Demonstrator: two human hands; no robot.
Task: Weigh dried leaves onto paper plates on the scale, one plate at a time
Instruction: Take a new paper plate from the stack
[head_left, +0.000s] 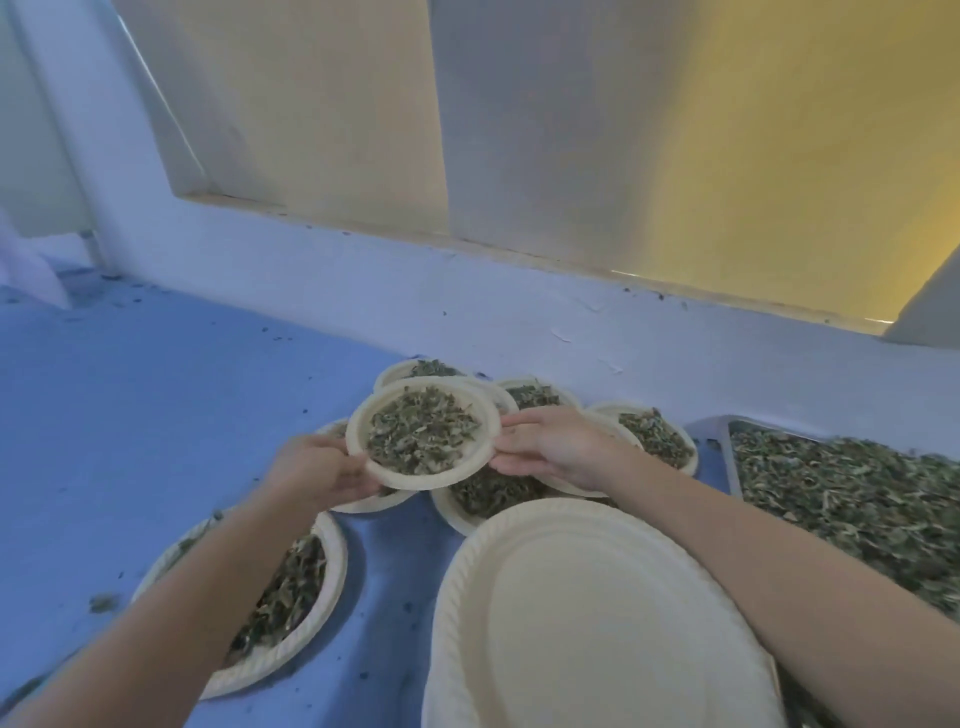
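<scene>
A paper plate (363, 447) heaped with dried leaves (422, 437) is held in the air above other filled plates. My left hand (327, 470) grips its left rim and my right hand (550, 447) grips its right rim. Close to me lies an empty paper plate (597, 623), large in the view. No scale shows; the empty plate hides whatever is under it.
Several filled plates (291, 597) sit on the blue table (130, 415) around and under the held one. A metal tray of loose dried leaves (852, 493) lies at the right. A white wall ledge (467, 312) runs behind. Leaf crumbs dot the table.
</scene>
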